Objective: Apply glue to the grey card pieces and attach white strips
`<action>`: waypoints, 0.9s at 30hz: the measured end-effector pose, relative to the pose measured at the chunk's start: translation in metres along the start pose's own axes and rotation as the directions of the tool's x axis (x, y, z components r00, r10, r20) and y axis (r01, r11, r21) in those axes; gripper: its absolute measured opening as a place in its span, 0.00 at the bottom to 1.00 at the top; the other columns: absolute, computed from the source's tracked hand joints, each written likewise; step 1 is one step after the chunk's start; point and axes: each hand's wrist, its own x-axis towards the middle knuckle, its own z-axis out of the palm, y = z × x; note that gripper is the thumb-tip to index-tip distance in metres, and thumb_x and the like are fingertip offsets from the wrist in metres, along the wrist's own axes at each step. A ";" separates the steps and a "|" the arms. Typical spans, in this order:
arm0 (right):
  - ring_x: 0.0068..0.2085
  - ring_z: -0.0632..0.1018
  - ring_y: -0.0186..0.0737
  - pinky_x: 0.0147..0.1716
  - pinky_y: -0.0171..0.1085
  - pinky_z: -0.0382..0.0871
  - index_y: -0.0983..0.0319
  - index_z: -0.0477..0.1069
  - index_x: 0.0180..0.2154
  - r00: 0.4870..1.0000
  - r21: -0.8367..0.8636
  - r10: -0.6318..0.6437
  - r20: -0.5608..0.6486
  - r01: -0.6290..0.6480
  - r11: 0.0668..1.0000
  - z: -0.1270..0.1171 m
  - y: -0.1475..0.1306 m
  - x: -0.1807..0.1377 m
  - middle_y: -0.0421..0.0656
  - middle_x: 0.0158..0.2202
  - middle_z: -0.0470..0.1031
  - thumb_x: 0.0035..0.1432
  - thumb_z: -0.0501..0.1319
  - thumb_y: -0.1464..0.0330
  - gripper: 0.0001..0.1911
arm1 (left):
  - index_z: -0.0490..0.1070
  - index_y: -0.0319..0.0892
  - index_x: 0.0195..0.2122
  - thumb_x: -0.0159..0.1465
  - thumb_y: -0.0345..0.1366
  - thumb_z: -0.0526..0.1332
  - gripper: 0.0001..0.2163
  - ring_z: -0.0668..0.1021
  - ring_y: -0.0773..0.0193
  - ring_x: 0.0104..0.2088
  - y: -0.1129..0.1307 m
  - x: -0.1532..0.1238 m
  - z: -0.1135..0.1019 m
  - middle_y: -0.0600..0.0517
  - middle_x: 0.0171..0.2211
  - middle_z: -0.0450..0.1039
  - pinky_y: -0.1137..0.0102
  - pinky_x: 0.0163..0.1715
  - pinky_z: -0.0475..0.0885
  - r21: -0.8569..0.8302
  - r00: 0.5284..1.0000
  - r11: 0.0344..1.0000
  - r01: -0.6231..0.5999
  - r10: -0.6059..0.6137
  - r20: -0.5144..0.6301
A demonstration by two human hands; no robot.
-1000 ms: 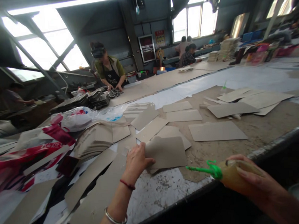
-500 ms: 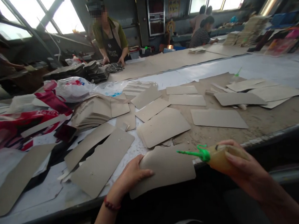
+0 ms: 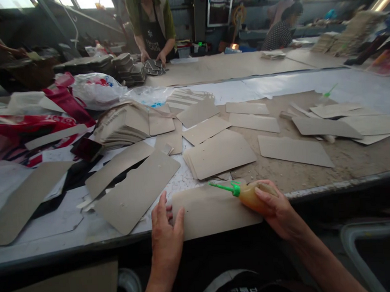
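A grey cardboard piece [image 3: 213,211] lies flat at the near edge of the worktable [image 3: 338,185]. My left hand [image 3: 166,237] rests on its left end, fingers stretched out flat. My right hand [image 3: 278,209] is wrapped round a yellowish glue bottle [image 3: 250,194]. Its green nozzle [image 3: 223,188] points left over the top edge of the piece. Just beyond lies a small stack of the same cardboard pieces [image 3: 218,154].
Many loose cardboard pieces [image 3: 295,150] lie scattered over the table, and a fanned pile [image 3: 122,126] sits at the left by red-and-white bags [image 3: 30,126]. A person in a black apron [image 3: 151,24] handles dark stacks at the far side. Others work further back.
My left hand pulled one cardboard piece from the stack to the table's near edge and flattened out on it. My right hand brought the glue bottle in over the piece.
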 end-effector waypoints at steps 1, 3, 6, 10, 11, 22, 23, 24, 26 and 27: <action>0.33 0.75 0.39 0.30 0.35 0.70 0.58 0.66 0.38 1.000 0.000 0.001 -0.001 -0.001 1.000 0.000 0.000 0.001 0.40 0.35 0.75 0.46 0.73 0.61 0.21 | 0.58 0.40 0.62 0.59 0.49 0.57 0.32 0.75 0.54 0.46 -0.002 -0.007 -0.004 0.41 0.54 0.65 0.57 0.49 0.72 -0.041 0.997 0.997 0.070 -0.071 -0.012; 0.34 0.75 0.40 0.33 0.37 0.71 0.58 0.65 0.39 1.000 -0.005 0.000 -0.004 0.000 1.000 0.001 -0.002 0.002 0.40 0.37 0.75 0.45 0.73 0.61 0.22 | 0.59 0.41 0.61 0.56 0.52 0.59 0.34 0.76 0.54 0.45 -0.003 -0.019 -0.010 0.42 0.51 0.68 0.59 0.46 0.74 -0.157 0.978 0.967 0.202 -0.207 -0.011; 0.33 0.75 0.40 0.32 0.38 0.71 0.58 0.65 0.38 1.000 -0.039 -0.004 -0.010 0.003 0.999 0.001 -0.002 0.003 0.39 0.36 0.75 0.44 0.73 0.60 0.23 | 0.62 0.39 0.56 0.52 0.52 0.65 0.34 0.79 0.57 0.40 -0.004 -0.032 -0.014 0.45 0.42 0.74 0.65 0.38 0.76 -0.376 0.916 0.837 0.396 -0.386 0.106; 0.32 0.74 0.38 0.30 0.34 0.69 0.57 0.65 0.39 1.000 -0.115 -0.013 0.009 0.014 0.993 0.001 -0.002 0.002 0.38 0.33 0.74 0.44 0.74 0.60 0.24 | 0.70 0.36 0.40 0.51 0.52 0.67 0.24 0.77 0.64 0.24 0.000 -0.036 -0.014 0.48 0.29 0.77 0.72 0.21 0.71 -0.443 0.805 0.681 0.583 -0.410 0.429; 0.31 0.74 0.37 0.29 0.33 0.68 0.57 0.65 0.40 0.999 -0.175 -0.028 0.028 0.033 0.984 0.002 -0.003 0.000 0.37 0.32 0.73 0.45 0.73 0.59 0.24 | 0.71 0.36 0.36 0.50 0.52 0.66 0.23 0.76 0.65 0.22 0.001 -0.034 -0.013 0.49 0.27 0.76 0.73 0.18 0.70 -0.438 0.795 0.677 0.591 -0.395 0.461; 0.30 0.72 0.37 0.26 0.34 0.68 0.56 0.62 0.44 0.843 -0.688 -0.251 0.476 0.534 0.491 0.044 -0.017 -0.031 0.40 0.35 0.68 0.58 0.63 0.63 0.14 | 0.71 0.38 0.29 0.55 0.51 0.61 0.18 0.73 0.66 0.14 -0.002 -0.038 -0.002 0.48 0.15 0.74 0.74 0.16 0.66 -0.414 0.835 0.742 0.527 -0.361 0.415; 0.31 0.72 0.38 0.28 0.35 0.69 0.56 0.63 0.44 0.826 -0.692 -0.262 0.499 0.562 0.453 0.047 -0.015 -0.030 0.40 0.37 0.67 0.58 0.63 0.64 0.14 | 0.71 0.38 0.29 0.55 0.51 0.61 0.18 0.72 0.66 0.14 -0.003 -0.039 -0.001 0.48 0.15 0.74 0.74 0.16 0.66 -0.417 0.833 0.738 0.530 -0.362 0.418; 0.32 0.73 0.38 0.29 0.36 0.69 0.56 0.63 0.45 0.815 -0.695 -0.261 0.518 0.579 0.427 0.049 -0.014 -0.029 0.41 0.38 0.67 0.58 0.62 0.65 0.14 | 0.71 0.38 0.29 0.55 0.51 0.61 0.18 0.72 0.66 0.14 -0.004 -0.039 -0.001 0.48 0.16 0.75 0.74 0.16 0.66 -0.421 0.832 0.734 0.533 -0.362 0.421; 0.34 0.73 0.40 0.32 0.37 0.69 0.56 0.62 0.45 0.807 -0.702 -0.240 0.540 0.589 0.401 0.052 -0.011 -0.027 0.41 0.38 0.67 0.58 0.62 0.66 0.14 | 0.71 0.38 0.29 0.55 0.51 0.61 0.18 0.73 0.66 0.14 -0.005 -0.039 0.000 0.48 0.16 0.75 0.74 0.16 0.66 -0.431 0.830 0.724 0.538 -0.364 0.424; 0.35 0.73 0.41 0.32 0.38 0.69 0.55 0.62 0.45 0.806 -0.705 -0.226 0.547 0.590 0.394 0.053 -0.009 -0.027 0.41 0.39 0.67 0.58 0.61 0.66 0.14 | 0.71 0.38 0.29 0.55 0.51 0.61 0.18 0.73 0.65 0.15 -0.006 -0.039 0.001 0.48 0.16 0.75 0.74 0.16 0.67 -0.437 0.829 0.720 0.539 -0.364 0.424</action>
